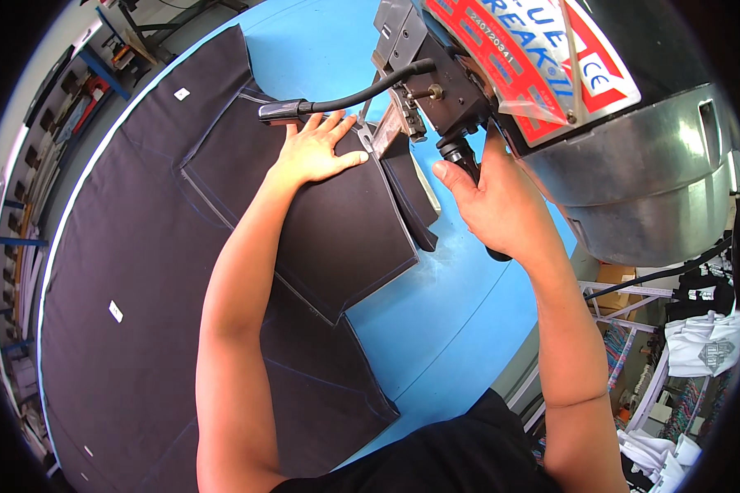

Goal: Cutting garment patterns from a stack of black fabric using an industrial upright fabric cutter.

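A layered pile of black fabric (131, 246) with blue chalk lines lies on the blue table (460, 329). My left hand (316, 152) rests flat on a fabric panel (337, 238), fingers spread, close to the foot of an upright cloth-cutting machine (452, 94). My right hand (510, 205) is wrapped round the machine's black handle (459, 153); some of its fingers are hidden. The machine's metal foot plate (389, 133) stands at the panel's edge. A narrow strip of fabric (413, 197) lies partly separated along that edge. The blade itself is hard to make out.
A small lamp (281, 112) on a bendy black arm hangs just above my left fingertips. The machine's big metal motor housing (641, 181) fills the upper right. Shelving (66, 123) stands beyond the table at left. White bundles (703, 345) and a rack are below right.
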A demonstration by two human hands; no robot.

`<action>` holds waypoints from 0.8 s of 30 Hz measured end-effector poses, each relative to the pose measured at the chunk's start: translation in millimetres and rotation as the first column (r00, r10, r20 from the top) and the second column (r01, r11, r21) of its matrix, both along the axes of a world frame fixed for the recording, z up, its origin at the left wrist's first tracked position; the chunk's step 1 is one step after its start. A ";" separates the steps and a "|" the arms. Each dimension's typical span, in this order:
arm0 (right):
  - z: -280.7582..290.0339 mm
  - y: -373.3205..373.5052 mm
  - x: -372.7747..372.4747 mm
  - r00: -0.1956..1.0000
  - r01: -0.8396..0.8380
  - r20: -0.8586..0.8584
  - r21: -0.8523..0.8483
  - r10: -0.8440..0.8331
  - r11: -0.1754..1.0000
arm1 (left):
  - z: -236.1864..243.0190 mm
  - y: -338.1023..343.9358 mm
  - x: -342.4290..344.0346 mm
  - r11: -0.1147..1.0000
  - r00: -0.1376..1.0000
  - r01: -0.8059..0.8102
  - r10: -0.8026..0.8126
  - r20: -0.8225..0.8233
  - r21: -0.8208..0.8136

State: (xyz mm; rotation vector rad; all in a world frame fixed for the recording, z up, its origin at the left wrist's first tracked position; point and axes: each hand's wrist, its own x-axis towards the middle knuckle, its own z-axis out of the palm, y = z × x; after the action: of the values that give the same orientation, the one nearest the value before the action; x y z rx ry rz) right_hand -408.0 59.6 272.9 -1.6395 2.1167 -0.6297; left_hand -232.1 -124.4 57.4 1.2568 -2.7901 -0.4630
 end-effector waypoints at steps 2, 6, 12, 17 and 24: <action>-1.3 -1.6 -0.5 1.000 -0.012 -0.015 -0.021 0.012 1.000 | -0.1 -0.1 0.3 1.000 1.000 0.001 -0.001 0.002 -0.003; 0.8 -3.0 -4.0 1.000 0.013 0.023 0.067 -0.015 0.998 | -0.8 -0.8 0.8 1.000 1.000 0.014 -0.014 0.000 -0.021; 0.0 -7.3 -7.5 0.999 -0.027 0.039 0.041 0.025 0.999 | 1.7 -1.1 1.1 1.000 1.000 0.006 -0.006 0.011 0.008; -2.5 -10.2 -11.8 0.998 -0.062 -0.024 0.001 0.062 0.998 | 2.4 -0.3 0.9 1.000 1.000 0.005 -0.005 0.010 0.011; 0.8 -14.9 -16.4 0.995 -0.058 -0.075 0.079 0.064 0.995 | -1.0 -1.7 4.1 0.999 0.994 -0.031 0.029 -0.104 -0.017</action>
State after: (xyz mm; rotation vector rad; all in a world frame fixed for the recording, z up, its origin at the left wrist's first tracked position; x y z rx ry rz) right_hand -424.4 44.7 273.7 -1.7049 2.1084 -0.4673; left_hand -228.0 -126.1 56.4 1.2318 -2.6797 -0.4854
